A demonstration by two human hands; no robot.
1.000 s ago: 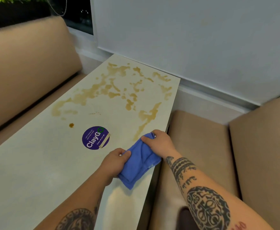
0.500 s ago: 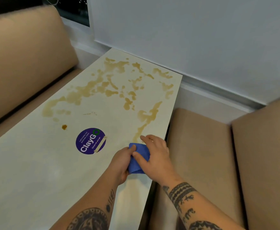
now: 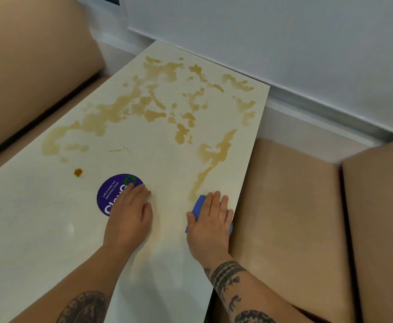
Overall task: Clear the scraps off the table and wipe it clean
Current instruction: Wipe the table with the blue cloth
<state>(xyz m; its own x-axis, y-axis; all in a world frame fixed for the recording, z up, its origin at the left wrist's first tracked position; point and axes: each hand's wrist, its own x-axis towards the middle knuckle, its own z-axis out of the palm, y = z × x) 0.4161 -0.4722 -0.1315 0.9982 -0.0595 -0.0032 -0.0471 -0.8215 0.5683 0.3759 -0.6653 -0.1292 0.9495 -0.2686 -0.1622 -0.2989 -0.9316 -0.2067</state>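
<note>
Far left: tan bench backrest [image 3: 34, 66] close along the tabletop's [image 3: 27, 241] left edge, with only a dark narrow gap between, so little spare room for an elbow on that side. Next, a pale brown spill [image 3: 111, 115] spread across the far half of the tabletop, plus one small darker orange blob [image 3: 78, 172] sitting apart, nearer, just left of the round purple sticker [image 3: 111, 194]. Left hand [image 3: 129, 217] flat, palm down, fingers straight and together, partly covering the sticker; nothing in its grip, only bracing. Good as an anchor: worth keeping planted while the other side works. Further right, a long stain streak [image 3: 212, 159] running down to a point touching the blue cloth [image 3: 199, 206]. Right hand [image 3: 210, 220] pressing flat on that folded cloth, fingers straight, no curled grip, cloth mostly hidden beneath the palm. Best done probably with even palm pressure, pushing forward along the streak, then sweeping leftward across the spill in overlapping passes, refolding once the cloth is soaked. Cloth lying just beside the right tabletop edge [image 3: 249, 183], so a risk of liquid going over onto the tan seat cushion [image 3: 284, 217] below; safer to draw strokes inward. At the far end, tabletop butted against the grey wall [image 3: 284, 43]: strokes to end short there.
</note>
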